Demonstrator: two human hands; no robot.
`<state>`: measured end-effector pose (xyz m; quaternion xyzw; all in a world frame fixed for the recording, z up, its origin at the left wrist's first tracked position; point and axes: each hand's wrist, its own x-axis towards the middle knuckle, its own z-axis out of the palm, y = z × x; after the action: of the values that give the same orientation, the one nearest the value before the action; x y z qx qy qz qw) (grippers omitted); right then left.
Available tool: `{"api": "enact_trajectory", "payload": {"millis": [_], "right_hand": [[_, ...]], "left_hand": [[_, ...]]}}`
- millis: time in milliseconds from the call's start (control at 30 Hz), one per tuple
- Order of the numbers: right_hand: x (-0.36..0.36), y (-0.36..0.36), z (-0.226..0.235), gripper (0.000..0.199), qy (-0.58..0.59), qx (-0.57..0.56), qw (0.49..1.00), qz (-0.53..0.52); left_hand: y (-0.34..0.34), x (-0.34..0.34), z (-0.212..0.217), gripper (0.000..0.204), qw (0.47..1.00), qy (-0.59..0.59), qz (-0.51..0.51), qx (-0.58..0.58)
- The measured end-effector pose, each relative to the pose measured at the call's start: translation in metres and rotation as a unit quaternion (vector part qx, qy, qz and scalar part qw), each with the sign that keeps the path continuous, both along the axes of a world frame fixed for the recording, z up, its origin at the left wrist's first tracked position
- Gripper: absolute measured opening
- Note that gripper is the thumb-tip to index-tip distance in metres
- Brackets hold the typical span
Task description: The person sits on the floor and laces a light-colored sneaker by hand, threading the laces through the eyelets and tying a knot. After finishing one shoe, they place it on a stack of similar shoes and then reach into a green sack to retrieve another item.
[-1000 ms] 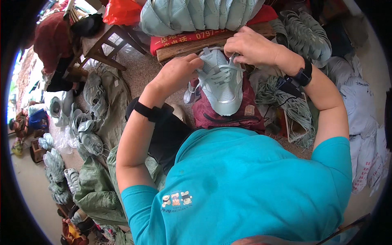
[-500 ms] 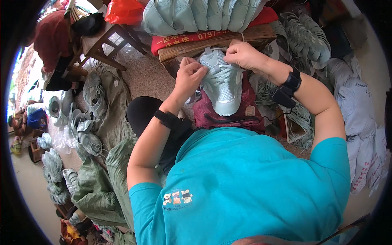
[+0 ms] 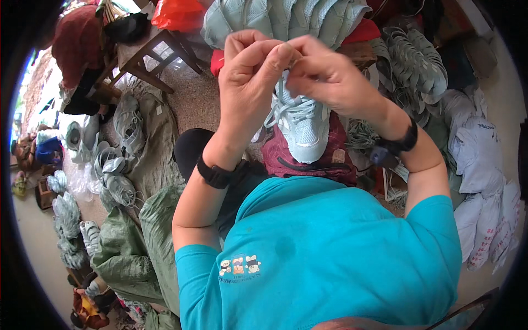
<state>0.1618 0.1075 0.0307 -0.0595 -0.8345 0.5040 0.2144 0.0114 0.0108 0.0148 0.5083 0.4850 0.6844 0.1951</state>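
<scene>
Your left hand (image 3: 247, 82) and right hand (image 3: 324, 82) meet in a closed grip, pinching the pale lace (image 3: 286, 107) above the mint-green shoe (image 3: 302, 129) on your lap. Lower eyelets appear laced; the upper ones seem unfinished. Stacked matching shoes (image 3: 286, 19) lie beyond.

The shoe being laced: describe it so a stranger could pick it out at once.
Start at the person's teal shirt and go up to the dark red cloth on the lap. The pale mint shoe rests there, beneath the left hand and right hand. Unlike the piled mint shoes beyond, its laces are pulled up to the hands.
</scene>
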Motion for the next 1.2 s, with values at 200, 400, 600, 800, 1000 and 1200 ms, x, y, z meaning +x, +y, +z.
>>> {"api": "enact_trajectory", "payload": {"millis": [200,400,600,800,1000,1200], "right_hand": [[-0.011,0.006,-0.024,0.021,-0.027,-0.193,0.979,-0.053],[-0.016,0.011,-0.034,0.023,0.015,-0.039,0.994,-0.098],[0.005,0.036,-0.038,0.031,-0.027,-0.283,0.956,-0.072],[0.051,0.064,-0.065,0.024,-0.089,0.148,0.949,-0.266],[0.054,0.037,-0.059,0.018,-0.23,0.158,0.939,-0.203],[0.052,0.038,-0.063,0.019,-0.243,0.198,0.929,-0.198]], "left_hand": [[-0.006,0.013,-0.07,0.033,0.935,-0.336,-0.036,-0.108],[-0.007,0.037,-0.071,0.026,0.974,-0.176,-0.112,-0.087],[-0.012,0.0,-0.091,0.028,0.911,-0.384,-0.088,-0.124],[-0.033,-0.055,-0.13,0.026,0.925,-0.341,0.044,-0.162],[-0.035,-0.034,-0.134,0.031,0.933,-0.168,-0.047,-0.316],[-0.03,-0.015,-0.15,0.024,0.94,-0.085,-0.059,-0.326]]}}
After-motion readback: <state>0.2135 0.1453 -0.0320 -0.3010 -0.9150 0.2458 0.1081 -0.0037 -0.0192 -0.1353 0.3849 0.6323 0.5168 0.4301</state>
